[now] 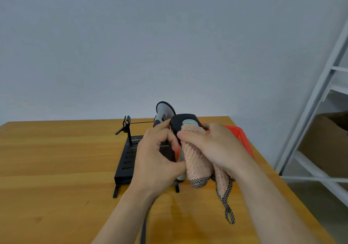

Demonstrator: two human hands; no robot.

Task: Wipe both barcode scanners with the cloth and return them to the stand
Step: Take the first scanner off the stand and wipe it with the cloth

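My left hand (156,159) grips a black barcode scanner (183,121) by its handle, head up, above the black stand (126,161). Its dark cable (146,223) hangs down past my left wrist. My right hand (212,146) holds a pink knitted cloth (197,161) with a checked trim and presses it against the scanner's head and body. A second scanner (164,111), grey with a black rim, stands in the stand behind my hands. An empty black clip holder (126,124) rises from the stand's far left.
The stand sits on a wooden table (56,159). A red object (241,138) lies behind my right hand. White metal shelving (323,97) with a cardboard box (329,140) stands to the right of the table.
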